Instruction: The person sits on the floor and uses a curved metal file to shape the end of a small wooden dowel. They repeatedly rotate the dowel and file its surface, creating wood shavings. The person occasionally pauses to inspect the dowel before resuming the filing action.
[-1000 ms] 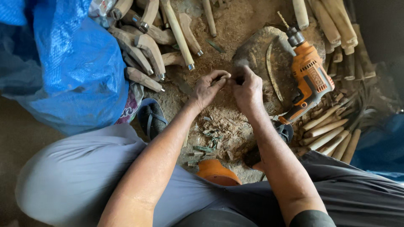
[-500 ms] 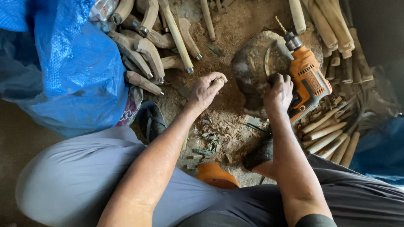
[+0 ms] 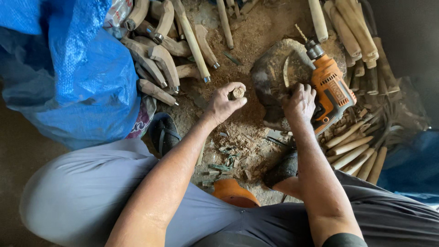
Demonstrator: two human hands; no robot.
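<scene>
One orange power drill (image 3: 331,89). One dark stone block (image 3: 274,77). One small round wooden piece (image 3: 238,92). One blue tarpaulin sack (image 3: 68,73). One dark sandal (image 3: 163,132). Carved wooden handles (image 3: 157,64): roughly a dozen upper left; the right-hand pile (image 3: 352,148) overlaps too much to count.

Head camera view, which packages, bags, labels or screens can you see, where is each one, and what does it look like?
Big blue woven plastic sack: far left, crumpled, beside the pile of carved wooden handles.
Clear crinkled plastic wrapper: top, at the blue sack's upper right edge.
Dark label on the orange power drill: on the drill's side, next to the right hand; lettering too small to tell.
Screens and signs: none.
</scene>
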